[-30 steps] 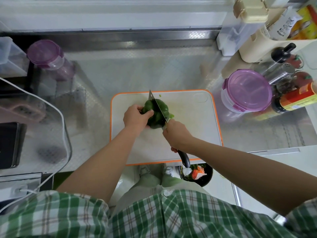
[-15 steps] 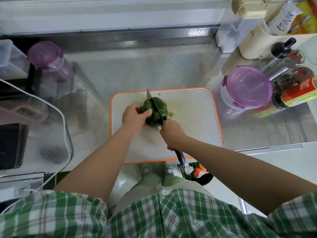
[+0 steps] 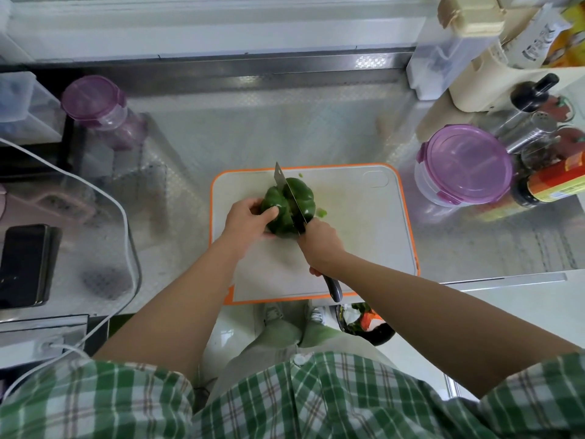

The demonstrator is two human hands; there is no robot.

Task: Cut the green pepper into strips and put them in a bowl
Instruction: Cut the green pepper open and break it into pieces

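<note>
Since a second ago I log the right hand edging up against the green pepper. Left hand clasps the pepper's left side, mid cutting board. Knife blade bites across it, and the right hand's fingers are wrapped round the handle.

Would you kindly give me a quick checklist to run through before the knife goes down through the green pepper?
1. The green pepper sits on the cutting board: ok.
2. The left hand holds it steady: ok.
3. The left hand is clear of the knife: ok, though close.
4. The right hand has a full grip on the knife's handle: ok.
5. An open bowl waits for strips: not ok; none visible, and the purple-lidded container is closed.
</note>
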